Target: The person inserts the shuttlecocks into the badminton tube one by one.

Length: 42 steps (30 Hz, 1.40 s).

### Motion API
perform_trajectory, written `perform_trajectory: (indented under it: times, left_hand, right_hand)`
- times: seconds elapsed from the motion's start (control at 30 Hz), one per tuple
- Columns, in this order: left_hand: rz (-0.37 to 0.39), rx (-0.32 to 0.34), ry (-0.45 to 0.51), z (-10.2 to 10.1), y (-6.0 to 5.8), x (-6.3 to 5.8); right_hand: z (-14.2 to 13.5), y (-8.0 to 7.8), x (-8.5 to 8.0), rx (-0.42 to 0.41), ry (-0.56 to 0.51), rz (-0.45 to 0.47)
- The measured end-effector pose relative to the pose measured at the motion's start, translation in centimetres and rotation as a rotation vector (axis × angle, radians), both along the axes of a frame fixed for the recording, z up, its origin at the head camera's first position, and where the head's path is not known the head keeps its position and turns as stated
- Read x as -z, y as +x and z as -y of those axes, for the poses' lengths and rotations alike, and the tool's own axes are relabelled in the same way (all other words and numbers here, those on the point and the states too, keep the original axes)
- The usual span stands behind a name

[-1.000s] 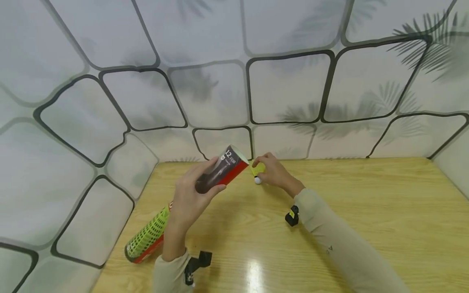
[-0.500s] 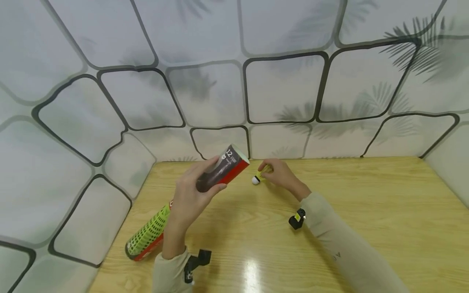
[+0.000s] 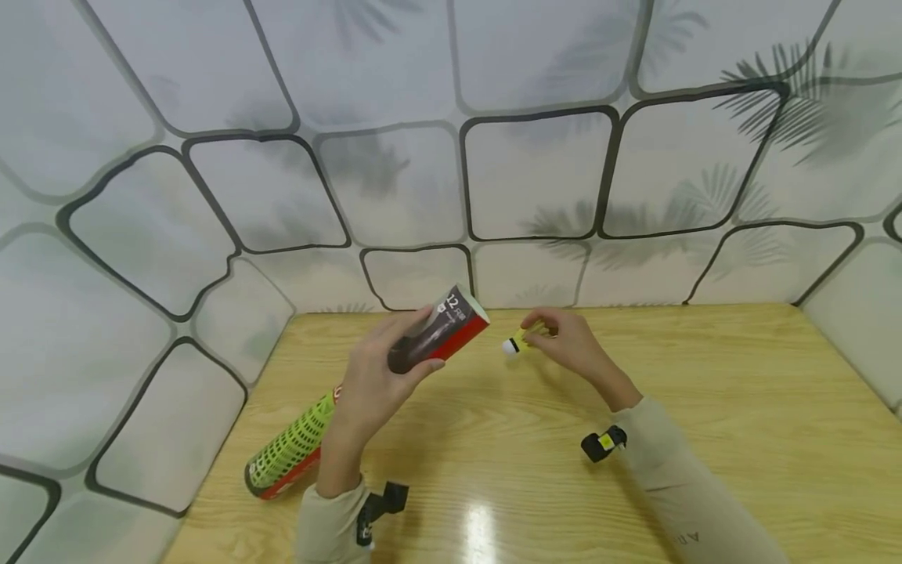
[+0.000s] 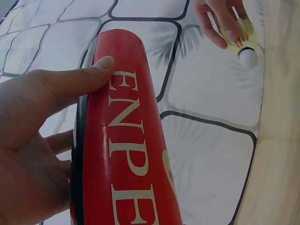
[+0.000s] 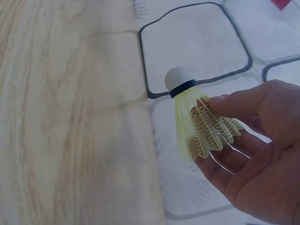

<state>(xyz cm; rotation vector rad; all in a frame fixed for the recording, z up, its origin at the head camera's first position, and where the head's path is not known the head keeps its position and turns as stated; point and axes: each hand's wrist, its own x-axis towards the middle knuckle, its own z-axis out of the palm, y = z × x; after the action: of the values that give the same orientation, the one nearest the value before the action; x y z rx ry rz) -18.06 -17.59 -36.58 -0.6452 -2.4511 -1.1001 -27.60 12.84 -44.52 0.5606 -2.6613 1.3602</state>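
My left hand [image 3: 373, 380] grips a red and black shuttlecock tube [image 4: 124, 136] round its side. The tube is tilted, its pale end facing up and to the right in the head view. To the right of it, my right hand [image 3: 574, 345] pinches a yellow shuttlecock [image 5: 199, 122] by its skirt between thumb and fingers. Its white cork [image 5: 178, 78] with a black band points left, toward the tube, with a short space between them. The green mesh-patterned part of the tube [image 3: 292, 442] shows at the lower left, partly hidden behind my left wrist.
A light wooden table [image 3: 705, 407] reaches to a pale wall [image 3: 535, 172] with dark stone-like outlines and leaf shadows. Another wall stands at the left edge of the table. Black camera mounts sit on both sleeves.
My right hand has lifted the shuttlecock and moved right with it, turning its cork toward the left. My left hand with the tube has barely shifted.
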Motion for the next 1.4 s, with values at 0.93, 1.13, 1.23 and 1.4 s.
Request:
perform_trajectory:
  times: [0.93,1.13,1.23,1.4]
  left_hand:
    - [-0.02,0.07,-0.009,-1.9,0.4,0.4]
    - [-0.018,0.088,-0.01,-2.3,0.6,0.3]
    - [-0.003,0.095,-0.01,-2.6,0.8,0.2]
    - [-0.01,0.112,-0.023,-3.2,1.1,0.0]
  right_hand:
    - [-5.3,8.9,-8.1,0.112,-0.159,-0.222]
    - [-5.4,9.9,-9.2,0.126,-0.213,-0.263]
    - [-5.3,10.3,-9.6,0.134,-0.222,-0.275]
    - [-5.1,10.8,-10.0,0.129,-0.239,-0.296]
